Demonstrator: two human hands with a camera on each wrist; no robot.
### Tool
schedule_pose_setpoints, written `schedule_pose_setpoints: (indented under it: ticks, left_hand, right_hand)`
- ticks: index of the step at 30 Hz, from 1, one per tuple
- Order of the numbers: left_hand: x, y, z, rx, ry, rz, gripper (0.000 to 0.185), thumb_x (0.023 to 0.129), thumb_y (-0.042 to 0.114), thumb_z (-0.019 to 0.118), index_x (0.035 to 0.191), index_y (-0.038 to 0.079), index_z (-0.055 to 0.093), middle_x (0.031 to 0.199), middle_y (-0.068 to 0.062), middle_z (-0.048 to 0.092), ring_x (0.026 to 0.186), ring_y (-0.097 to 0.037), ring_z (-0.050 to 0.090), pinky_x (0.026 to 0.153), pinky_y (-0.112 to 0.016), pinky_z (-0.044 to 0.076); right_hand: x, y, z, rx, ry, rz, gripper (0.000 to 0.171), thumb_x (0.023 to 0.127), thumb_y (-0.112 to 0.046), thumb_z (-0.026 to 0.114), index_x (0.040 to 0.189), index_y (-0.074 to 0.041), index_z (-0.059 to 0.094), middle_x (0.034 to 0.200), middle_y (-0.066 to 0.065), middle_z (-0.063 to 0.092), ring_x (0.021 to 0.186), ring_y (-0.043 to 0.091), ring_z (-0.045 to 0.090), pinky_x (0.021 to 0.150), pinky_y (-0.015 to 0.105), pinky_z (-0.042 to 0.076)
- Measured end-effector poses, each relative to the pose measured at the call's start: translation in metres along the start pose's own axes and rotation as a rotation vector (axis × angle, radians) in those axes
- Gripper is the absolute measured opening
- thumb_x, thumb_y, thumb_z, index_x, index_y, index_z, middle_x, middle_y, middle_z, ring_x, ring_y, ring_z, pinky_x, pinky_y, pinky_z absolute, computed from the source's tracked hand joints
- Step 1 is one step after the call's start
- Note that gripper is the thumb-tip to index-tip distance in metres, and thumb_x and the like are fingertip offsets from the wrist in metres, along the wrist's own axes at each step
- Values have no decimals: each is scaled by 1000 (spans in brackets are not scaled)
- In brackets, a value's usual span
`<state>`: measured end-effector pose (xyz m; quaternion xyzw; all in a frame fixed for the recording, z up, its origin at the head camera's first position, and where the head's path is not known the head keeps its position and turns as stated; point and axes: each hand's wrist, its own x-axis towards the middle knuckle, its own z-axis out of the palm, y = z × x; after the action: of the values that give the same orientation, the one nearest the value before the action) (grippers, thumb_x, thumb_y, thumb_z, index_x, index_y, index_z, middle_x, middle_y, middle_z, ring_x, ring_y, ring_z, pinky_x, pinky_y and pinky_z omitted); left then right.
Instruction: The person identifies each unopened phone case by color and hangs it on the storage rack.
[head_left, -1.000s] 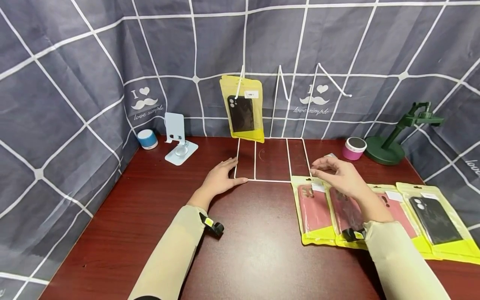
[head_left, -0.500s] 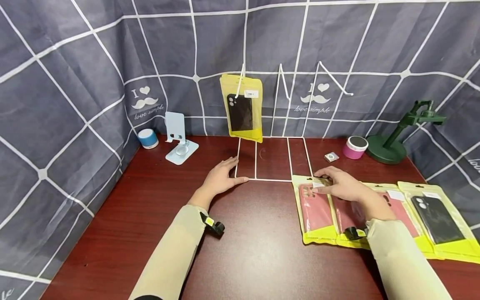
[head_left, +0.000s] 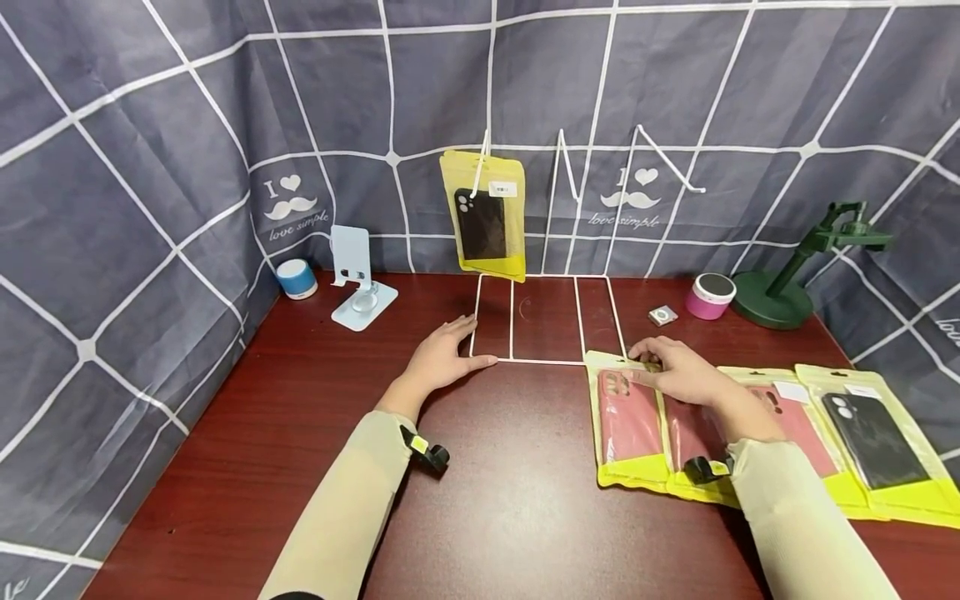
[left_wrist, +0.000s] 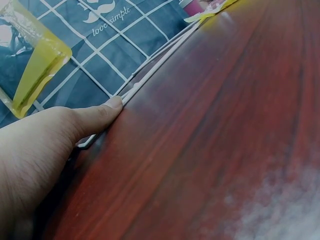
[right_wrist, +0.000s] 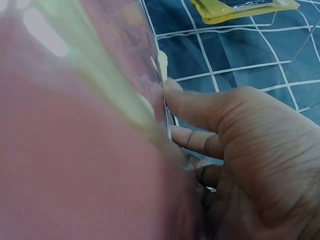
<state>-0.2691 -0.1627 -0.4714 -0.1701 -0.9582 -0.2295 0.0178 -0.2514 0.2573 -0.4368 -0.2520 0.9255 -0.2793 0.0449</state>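
Observation:
With straight, spread fingers, my left hand (head_left: pixel 438 357) rests at the front left corner of a white wire display rack (head_left: pixel 543 362), its thumb on the front wire in the left wrist view. My right hand (head_left: pixel 686 371) pinches the top edge of the leftmost yellow-edged bag holding a pink phone case (head_left: pixel 630 417). In the right wrist view, thumb and fingers meet at the edge of that clear bag (right_wrist: pixel 90 150). A bagged black phone case (head_left: pixel 483 225) hangs from the rack's left hook; the other two hooks carry nothing.
Several more bagged cases lie to the right, including a black one (head_left: pixel 873 437). Behind them stand a green stand (head_left: pixel 772 296), a pink speaker (head_left: pixel 710 296) and a small silver player (head_left: pixel 663 314). A pale blue phone stand (head_left: pixel 352 267) and blue speaker (head_left: pixel 296 278) stand back left.
My right hand has come down toward me and taken hold of the leftmost bag's top, shifting its lower end slightly left. The silver player is now uncovered. My left hand stays put.

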Motion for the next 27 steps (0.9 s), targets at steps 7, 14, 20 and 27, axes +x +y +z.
schedule_pose_setpoints:
  ticks: [7, 14, 20, 27]
  left_hand:
    - [1, 0, 0, -8, 3, -3, 97, 83, 74, 63, 153, 11, 44, 158, -6, 41, 148, -21, 31, 122, -36, 21]
    - [0, -1, 1, -1, -4, -16, 97, 83, 76, 61, 154, 12, 44, 158, -6, 40, 149, -21, 31, 121, -37, 22]
    - [-2, 0, 0, -7, 2, -5, 97, 83, 75, 62, 153, 10, 44, 158, -7, 41, 148, -22, 32, 122, -36, 22]
    - [-1, 1, 1, -3, 2, -9, 97, 83, 74, 62, 153, 10, 44, 158, -7, 41, 148, -22, 32, 122, -37, 22]
  right_hand:
    - [1, 3, 6, 23, 36, -72, 5, 94, -9, 66, 91, -12, 67, 82, -3, 59, 75, 15, 50, 67, 30, 42]
    - [4, -7, 7, 102, 123, -132, 12, 95, -7, 68, 92, -18, 66, 89, -3, 66, 79, 13, 58, 68, 23, 47]
    - [5, -31, 3, 305, 335, -71, 9, 91, -13, 76, 99, -16, 71, 84, 3, 68, 72, 12, 57, 61, 21, 46]
    - [0, -35, -11, 646, 161, 90, 20, 98, -19, 67, 115, -7, 64, 91, 4, 66, 75, 11, 64, 65, 24, 56]
